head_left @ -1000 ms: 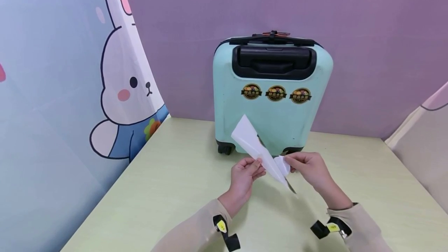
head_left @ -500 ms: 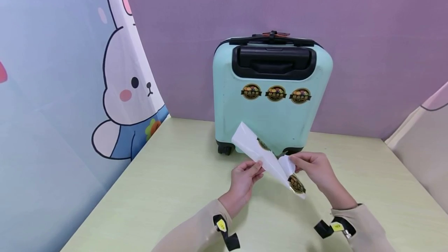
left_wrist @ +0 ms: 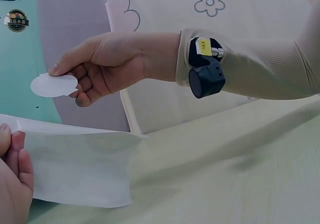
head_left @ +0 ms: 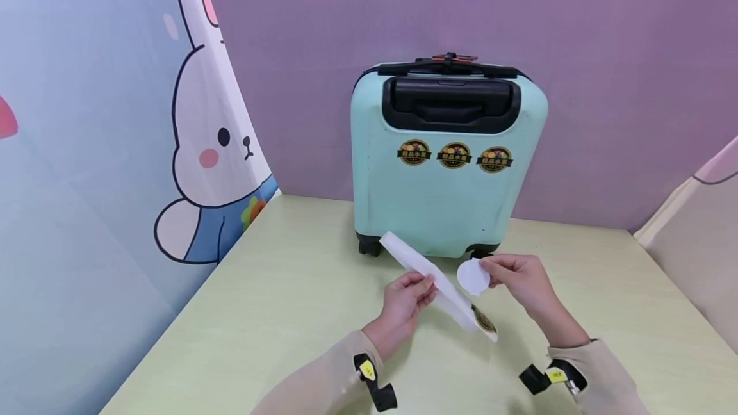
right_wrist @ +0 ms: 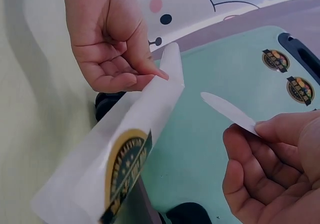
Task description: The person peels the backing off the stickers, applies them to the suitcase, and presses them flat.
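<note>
Over table (head_left: 265,319), disc (head_left: 471,276) between curled right fingers (right_wrist: 240,146)

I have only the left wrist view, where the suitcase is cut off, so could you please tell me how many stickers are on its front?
Observer: The head view shows three stickers in a row on the suitcase.
Operator: Thank you. I see only a blank side of the sheet; is there anything on its other side?
Observer: Yes, the right wrist view shows a black-and-gold label on that side of the sheet.
Operator: My view also crops the left hand; where along the sheet does it hold?
Observer: In the head view, the left hand pinches the sheet about midway along its length.
</note>
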{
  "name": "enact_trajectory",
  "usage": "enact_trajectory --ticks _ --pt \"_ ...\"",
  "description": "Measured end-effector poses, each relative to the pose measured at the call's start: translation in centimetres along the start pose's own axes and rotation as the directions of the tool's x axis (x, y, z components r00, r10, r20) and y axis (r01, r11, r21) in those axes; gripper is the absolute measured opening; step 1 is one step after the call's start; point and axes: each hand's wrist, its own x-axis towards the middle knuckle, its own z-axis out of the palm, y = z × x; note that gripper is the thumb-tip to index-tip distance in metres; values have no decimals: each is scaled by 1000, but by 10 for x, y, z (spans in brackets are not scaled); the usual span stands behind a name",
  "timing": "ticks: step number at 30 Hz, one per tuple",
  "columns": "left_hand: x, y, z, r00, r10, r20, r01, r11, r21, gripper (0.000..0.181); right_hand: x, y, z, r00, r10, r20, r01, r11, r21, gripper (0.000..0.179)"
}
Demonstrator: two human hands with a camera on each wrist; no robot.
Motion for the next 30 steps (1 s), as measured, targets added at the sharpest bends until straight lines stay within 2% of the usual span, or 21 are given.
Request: enact_trajectory --ticks 4,9,13,18,30 --pt "0 -1 -1 1000 -13 17 13 1000 8 19 0 0 0 1000 0 -15 1 1000 8 24" --pt "1 -6 -7 999 -50 21 49 997 59 6 0 1 0 1000 11 -25 -10 1000 24 25" --pt "2 -10 -12 996 -88 22 84 989 123 17 -1 3 2 999 25 -28 -24 999 22 25" --pt "3 -15 -16 992 -121 34 114 980 164 22 -1 4 5 999 26 -35 -25 1000 11 24" --pt "1 -17 -17 988 -133 72 121 980 157 28 -1 3 6 1000 20 -24 -21 1000 -11 23"
